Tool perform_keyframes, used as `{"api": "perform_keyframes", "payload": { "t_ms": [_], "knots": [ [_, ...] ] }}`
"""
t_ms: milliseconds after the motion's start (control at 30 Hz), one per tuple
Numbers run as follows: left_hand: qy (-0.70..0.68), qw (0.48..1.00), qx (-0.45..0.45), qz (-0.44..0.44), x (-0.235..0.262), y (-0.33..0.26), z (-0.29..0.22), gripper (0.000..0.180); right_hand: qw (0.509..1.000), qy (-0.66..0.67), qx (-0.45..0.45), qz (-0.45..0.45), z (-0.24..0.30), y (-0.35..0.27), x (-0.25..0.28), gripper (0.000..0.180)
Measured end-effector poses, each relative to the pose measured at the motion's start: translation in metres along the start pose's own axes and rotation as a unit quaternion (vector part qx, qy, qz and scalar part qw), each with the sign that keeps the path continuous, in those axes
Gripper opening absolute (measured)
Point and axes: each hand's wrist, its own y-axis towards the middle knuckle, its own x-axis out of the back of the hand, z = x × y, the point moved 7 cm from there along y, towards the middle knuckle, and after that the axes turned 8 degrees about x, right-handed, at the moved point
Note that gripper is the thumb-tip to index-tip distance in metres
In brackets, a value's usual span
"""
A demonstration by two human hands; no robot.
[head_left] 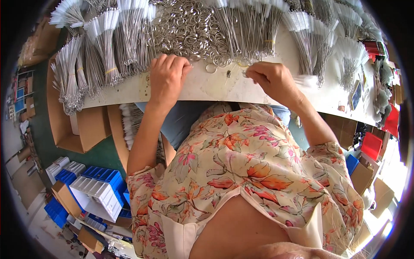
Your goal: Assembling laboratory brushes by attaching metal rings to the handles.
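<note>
Head view, left hand: the left hand [167, 77] lies palm down on the white tabletop [202, 88], its fingers bent together at the near edge of the heap of small silver metal split rings [185, 30]; whether a ring is pinched under them cannot be told.
Head view, right hand: the right hand [271, 77] is raised just over the tabletop, thumb and forefinger pressed together on a thin silver wire brush [302, 80] whose white bristle end sticks out to the right, blurred.
Head view, loose ring: one single silver ring [211, 68] lies on the tabletop between the two hands.
Head view, brush stock: banded bundles of silver wire brushes with white bristles [101, 52] fan across the far tabletop.
Head view, below the tabletop: open brown cardboard boxes [86, 129] stand at the left; blue and white plastic trays [97, 190] lie on the floor.
</note>
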Motion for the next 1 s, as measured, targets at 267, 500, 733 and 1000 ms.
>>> {"api": "perform_keyframes", "payload": {
  "t_ms": [267, 500, 733, 1000],
  "knots": [
    [-0.86, 0.487, 0.136, 0.063, 0.008, 0.032, -0.033, 0.018, 0.832, 0.528, -0.012, -0.173, 0.035, 0.037, 0.044, 0.011],
    [-0.819, 0.544, 0.181, 0.025, 0.009, 0.035, -0.046, 0.018, 0.848, 0.42, 0.162, -0.281, 0.063, 0.04, 0.064, 0.007],
    [-0.713, 0.688, 0.135, -0.002, 0.049, 0.04, -0.049, 0.021, 0.858, 0.082, 0.305, -0.404, 0.079, 0.021, 0.08, 0.016],
    [-0.501, 0.862, 0.073, -0.022, 0.085, 0.046, -0.06, 0.031, 0.864, 0.148, 0.331, -0.35, 0.078, 0.027, 0.083, 0.016]
  ]
}}
